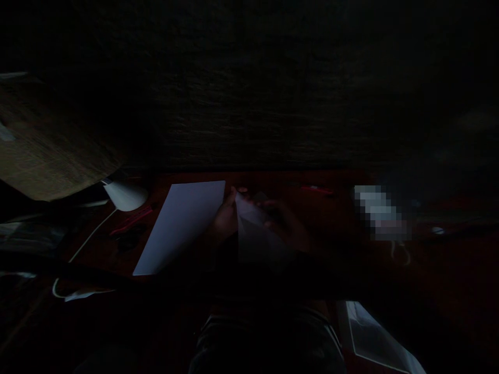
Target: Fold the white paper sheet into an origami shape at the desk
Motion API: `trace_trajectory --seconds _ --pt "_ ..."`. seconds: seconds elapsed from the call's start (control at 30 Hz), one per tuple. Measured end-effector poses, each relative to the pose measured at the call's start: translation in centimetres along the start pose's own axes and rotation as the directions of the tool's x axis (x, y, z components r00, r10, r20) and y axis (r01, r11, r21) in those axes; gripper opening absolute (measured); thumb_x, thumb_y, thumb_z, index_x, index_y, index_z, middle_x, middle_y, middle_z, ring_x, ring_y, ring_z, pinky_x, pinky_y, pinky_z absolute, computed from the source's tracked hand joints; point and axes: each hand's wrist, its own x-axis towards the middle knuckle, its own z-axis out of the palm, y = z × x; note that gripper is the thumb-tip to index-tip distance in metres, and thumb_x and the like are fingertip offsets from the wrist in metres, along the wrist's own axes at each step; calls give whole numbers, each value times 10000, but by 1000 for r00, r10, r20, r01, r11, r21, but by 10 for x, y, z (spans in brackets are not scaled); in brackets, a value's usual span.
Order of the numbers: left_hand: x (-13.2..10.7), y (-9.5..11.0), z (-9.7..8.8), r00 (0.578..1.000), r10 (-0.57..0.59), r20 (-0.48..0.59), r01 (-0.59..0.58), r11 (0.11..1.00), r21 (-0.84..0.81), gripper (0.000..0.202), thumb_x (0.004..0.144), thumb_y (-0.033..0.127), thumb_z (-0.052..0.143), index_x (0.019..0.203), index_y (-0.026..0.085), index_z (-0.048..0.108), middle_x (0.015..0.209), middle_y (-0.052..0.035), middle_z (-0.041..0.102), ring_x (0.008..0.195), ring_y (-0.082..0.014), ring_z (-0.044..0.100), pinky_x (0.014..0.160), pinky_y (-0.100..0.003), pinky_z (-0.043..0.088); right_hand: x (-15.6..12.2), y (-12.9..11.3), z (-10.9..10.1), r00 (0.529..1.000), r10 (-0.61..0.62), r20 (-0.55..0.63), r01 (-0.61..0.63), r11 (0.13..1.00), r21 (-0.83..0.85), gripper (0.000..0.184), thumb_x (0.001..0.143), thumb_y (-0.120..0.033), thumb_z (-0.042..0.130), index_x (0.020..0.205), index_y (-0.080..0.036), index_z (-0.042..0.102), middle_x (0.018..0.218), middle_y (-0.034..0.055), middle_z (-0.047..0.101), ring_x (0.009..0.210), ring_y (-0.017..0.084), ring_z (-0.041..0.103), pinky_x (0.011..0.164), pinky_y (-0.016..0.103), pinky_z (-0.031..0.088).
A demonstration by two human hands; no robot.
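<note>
The picture is very dark. A sheet of white paper [251, 234], apparently folded to a slanted edge, is between my two hands above the table. My left hand [226, 219] pinches its upper left corner, fingers closed. On its right side, my right hand [287, 226] has bent fingers gripping the paper, slightly smeared by motion. To the left of my left hand, another white sheet [183, 223] lies flat on the reddish-brown table. The paper's lower part fades into shadow.
A white cone-shaped object [125, 196] with a cord stands at the left, near a red tool-like item [132, 219]. A thin red object [316, 189] lies at the back right. A pixelated pale item [378, 210] is farther right. A clear plastic-looking sheet [378, 337] is lower right.
</note>
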Motion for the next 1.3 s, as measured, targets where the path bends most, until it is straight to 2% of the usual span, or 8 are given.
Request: trace_trajectory --seconds 0.1,0.23,0.37,0.53,0.73,1.0,1.13,1.3 --pt "-1 -2 1 999 43 -4 -43 999 8 359 976 591 647 918 237 643 734 5 582 813 -206 674 844 -388 582 1 5 6 998 59 36 -58 997 -41 560 919 -502 732 1387 -257 547 1449 146 620 1369 303 589 1169 522 447" --pt "0 -4 1 998 46 -38 -46 999 3 344 1001 562 625 908 231 642 732 11 595 757 -182 666 828 -371 587 0 4 9 995 -4 102 19 989 -148 629 922 -357 725 1490 -257 473 1551 148 558 1440 299 541 1203 528 425" --pt "2 -5 -1 997 30 -68 -29 999 15 370 995 585 623 917 225 657 736 5 615 748 -182 673 817 -363 587 -3 2 11 992 55 114 -22 963 -269 731 919 -293 700 1579 -251 389 1585 161 529 1423 320 563 1180 550 455" --pt "-2 -2 3 1000 1 -20 -2 1000 -18 361 982 562 647 939 206 685 827 -39 694 922 -236 717 918 -410 579 1 2 -1 989 97 113 -54 940 -337 749 878 -296 753 1559 -256 442 1552 151 571 1388 324 597 1163 541 477" --pt "-8 -3 5 995 16 99 -23 997 68 195 945 347 697 1092 219 712 1100 -83 749 1194 -298 680 1043 -477 527 7 1 -22 993 62 100 -23 938 -345 677 876 -338 762 1501 -269 511 1525 124 602 1383 316 602 1142 516 500" --pt "-5 -6 2 998 31 57 -34 998 59 230 912 341 763 1082 203 691 1115 -82 771 1197 -316 691 1026 -480 537 4 -8 -19 991 75 109 -32 934 -355 663 955 -454 664 1552 -277 438 1551 120 580 1382 325 605 1137 524 503" --pt "-5 -5 2 999 43 31 -45 997 65 225 929 326 747 1108 200 692 1091 -80 780 1172 -308 706 997 -460 556 3 -10 -18 993 63 97 -28 943 -330 567 1025 -428 549 1559 -281 430 1554 111 579 1377 303 612 1141 505 499" --pt "-4 -6 1 999 39 2 -39 995 93 220 958 347 714 1125 205 691 1094 -80 778 1137 -297 721 968 -444 572 2 -11 -14 988 84 126 -35 936 -350 607 1011 -411 585 1579 -289 409 1555 109 574 1368 306 615 1130 498 508"
